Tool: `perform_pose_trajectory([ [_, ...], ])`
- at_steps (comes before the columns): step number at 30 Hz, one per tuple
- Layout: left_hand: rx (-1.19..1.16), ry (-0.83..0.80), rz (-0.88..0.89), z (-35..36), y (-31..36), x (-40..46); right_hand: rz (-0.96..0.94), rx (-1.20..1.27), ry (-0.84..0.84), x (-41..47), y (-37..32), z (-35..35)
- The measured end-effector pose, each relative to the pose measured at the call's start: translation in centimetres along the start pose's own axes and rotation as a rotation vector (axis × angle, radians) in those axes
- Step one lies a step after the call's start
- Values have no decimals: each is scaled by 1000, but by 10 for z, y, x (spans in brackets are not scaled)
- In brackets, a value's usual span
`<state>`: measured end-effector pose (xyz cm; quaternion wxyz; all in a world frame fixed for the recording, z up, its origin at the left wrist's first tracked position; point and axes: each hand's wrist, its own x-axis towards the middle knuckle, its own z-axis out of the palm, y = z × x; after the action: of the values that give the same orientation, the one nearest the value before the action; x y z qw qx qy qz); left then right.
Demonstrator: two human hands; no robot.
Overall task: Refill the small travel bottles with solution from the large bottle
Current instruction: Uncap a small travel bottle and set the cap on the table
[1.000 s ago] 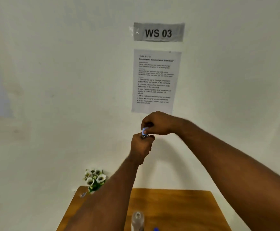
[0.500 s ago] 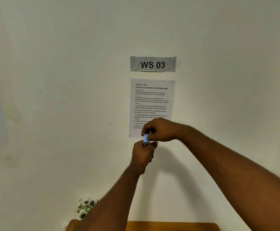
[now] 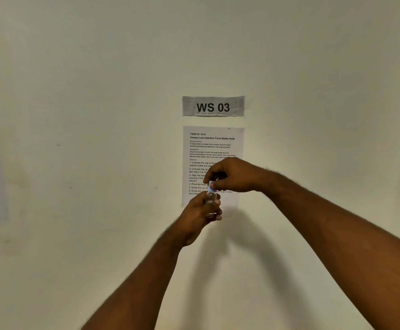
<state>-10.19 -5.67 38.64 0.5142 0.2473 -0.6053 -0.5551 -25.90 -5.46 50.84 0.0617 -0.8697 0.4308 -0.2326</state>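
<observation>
While the right hand (image 3: 235, 176) pinches the pale blue cap (image 3: 212, 185) and the left hand (image 3: 197, 216) is clenched round the small travel bottle (image 3: 210, 203), both held up before the instruction sheet (image 3: 212, 148) on the wall, the cap wants short turns — bottle upright, the lower grip steady, not squeezing, since I can't tell whether it holds liquid. No large bottle or table is in view.

Small clear travel bottle (image 3: 210, 203), upright, raised in front of the wall, body wrapped in the left hand (image 3: 197, 219). Pale blue cap (image 3: 212, 186) on its neck, pinched by the right hand (image 3: 233, 176). Fill level not discernible through the blur.
</observation>
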Motion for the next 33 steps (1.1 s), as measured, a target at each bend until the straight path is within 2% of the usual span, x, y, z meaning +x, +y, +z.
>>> perform_pose_trajectory([
  [2, 1, 18, 34, -7, 0, 0, -3, 18, -15, -2, -2, -5],
  [7, 226, 135, 140, -13, 4, -1, -9, 30, -50, -6, -7, -8],
  [12, 149, 237, 148, -13, 5, -1, 42, -68, 132, -3, -11, -9],
  [17, 96, 247, 157, -10, 9, -4, 61, -120, 141, 2, -12, -4],
  [22, 96, 285, 133, -9, 11, -8, 49, -78, 6, 2, -15, -9],
  [28, 97, 246, 120, -6, 17, -10, 97, -169, 168, 5, -21, -10],
  [33, 96, 250, 96, -7, 17, -10, 48, -75, 30, 2, -20, -16],
])
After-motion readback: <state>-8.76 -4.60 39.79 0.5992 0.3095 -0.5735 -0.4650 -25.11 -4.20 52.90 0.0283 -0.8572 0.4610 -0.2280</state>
